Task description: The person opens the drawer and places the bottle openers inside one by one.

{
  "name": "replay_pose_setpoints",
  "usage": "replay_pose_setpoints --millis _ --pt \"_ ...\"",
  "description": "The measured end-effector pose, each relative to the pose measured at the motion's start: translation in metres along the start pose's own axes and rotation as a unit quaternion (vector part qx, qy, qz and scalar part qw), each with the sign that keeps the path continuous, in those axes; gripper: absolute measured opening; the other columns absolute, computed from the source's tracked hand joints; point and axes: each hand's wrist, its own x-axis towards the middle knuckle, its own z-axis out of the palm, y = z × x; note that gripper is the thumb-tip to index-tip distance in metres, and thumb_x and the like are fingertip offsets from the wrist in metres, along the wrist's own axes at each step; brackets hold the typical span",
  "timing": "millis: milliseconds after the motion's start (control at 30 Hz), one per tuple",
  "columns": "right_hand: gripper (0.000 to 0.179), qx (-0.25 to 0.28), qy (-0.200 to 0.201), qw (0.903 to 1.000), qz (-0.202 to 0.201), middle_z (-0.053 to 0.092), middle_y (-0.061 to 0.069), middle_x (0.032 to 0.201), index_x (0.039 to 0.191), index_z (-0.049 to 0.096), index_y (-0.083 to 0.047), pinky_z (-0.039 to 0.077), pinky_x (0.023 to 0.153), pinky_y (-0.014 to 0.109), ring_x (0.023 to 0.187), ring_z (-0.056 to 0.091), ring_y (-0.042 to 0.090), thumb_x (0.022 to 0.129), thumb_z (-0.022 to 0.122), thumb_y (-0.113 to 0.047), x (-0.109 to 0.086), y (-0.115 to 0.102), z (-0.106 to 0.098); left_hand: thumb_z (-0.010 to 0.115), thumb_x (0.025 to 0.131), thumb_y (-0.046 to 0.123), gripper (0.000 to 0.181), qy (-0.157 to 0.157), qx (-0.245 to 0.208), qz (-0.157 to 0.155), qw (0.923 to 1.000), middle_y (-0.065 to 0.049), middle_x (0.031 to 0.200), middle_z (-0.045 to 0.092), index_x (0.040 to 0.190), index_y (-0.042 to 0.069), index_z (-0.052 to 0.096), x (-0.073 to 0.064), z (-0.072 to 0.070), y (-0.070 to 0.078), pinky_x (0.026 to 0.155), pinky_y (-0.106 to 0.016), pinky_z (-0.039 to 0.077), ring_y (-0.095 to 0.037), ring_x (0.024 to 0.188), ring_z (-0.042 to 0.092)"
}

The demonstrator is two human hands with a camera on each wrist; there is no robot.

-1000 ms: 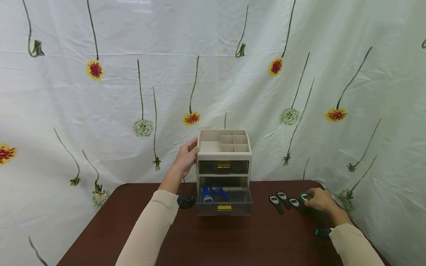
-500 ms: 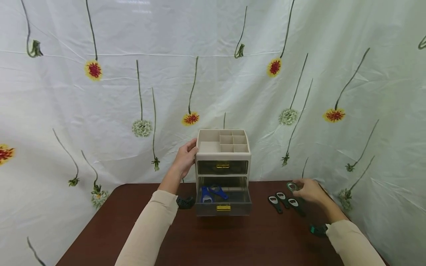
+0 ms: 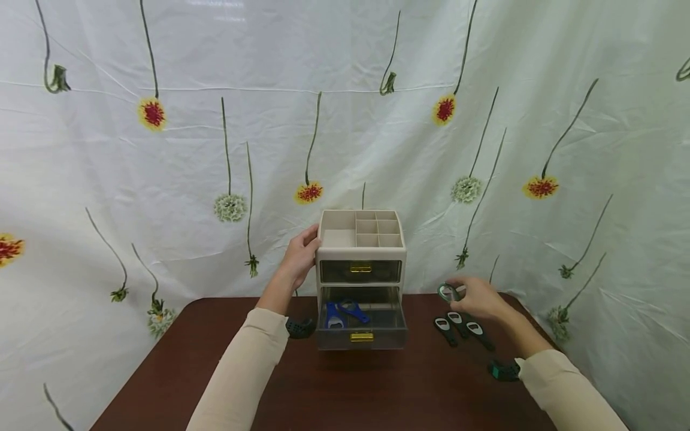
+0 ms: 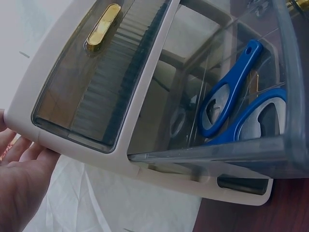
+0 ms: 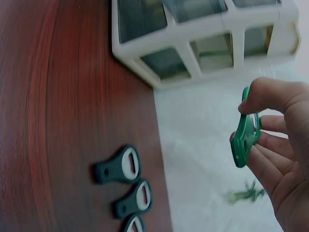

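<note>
A cream desktop organizer (image 3: 361, 254) stands at the table's back, its lower drawer (image 3: 331, 340) pulled out. Two blue bottle openers (image 4: 243, 67) lie inside that drawer. My left hand (image 3: 298, 256) rests against the organizer's left side, fingers touching its upper edge. To the right, my right hand (image 3: 480, 297) pinches a green bottle opener (image 5: 243, 141) between thumb and fingers, raised above the table. Just below that hand, three dark green bottle openers (image 3: 445, 331) with silver heads lie side by side on the table.
The upper drawer (image 3: 336, 272) with its gold handle is closed. Small compartments (image 3: 368, 226) form the organizer's top. A dark reddish-brown table (image 3: 323, 395) lies beneath, and a white flower-print curtain (image 3: 280, 54) hangs right behind it.
My right hand has lifted the green bottle opener from beside the others and carried it left toward the organizer. My left hand stays against the organizer's side.
</note>
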Motion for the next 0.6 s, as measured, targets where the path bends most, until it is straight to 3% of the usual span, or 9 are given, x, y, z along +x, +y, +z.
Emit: replay_pose_setpoints --millis 200,600 --pt "0.057 -0.003 0.0 0.9989 -0.047 0.07 0.024 0.117 0.135 0.063 0.006 0.057 0.063 0.036 0.097 0.073 0.035 0.081 0.076 -0.009 0.004 -0.025 0.001 0.043 0.111 0.006 0.053 0.003 0.006 0.001 1.0 -0.014 0.164 0.034 0.163 0.006 0.032 -0.001 -0.001 0.0 0.113 -0.054 0.037 -0.031 0.146 0.037" --pt "0.055 -0.043 -0.006 0.9948 -0.093 0.072 0.014 0.116 0.133 0.066 0.001 0.059 0.073 0.042 0.099 0.073 0.033 0.081 0.078 -0.01 0.01 -0.059 0.003 0.042 0.111 0.006 0.054 -0.002 0.011 0.0 0.9999 -0.015 0.164 0.032 0.163 0.005 0.029 -0.001 0.001 0.0 0.113 -0.054 0.036 -0.032 0.146 0.036"
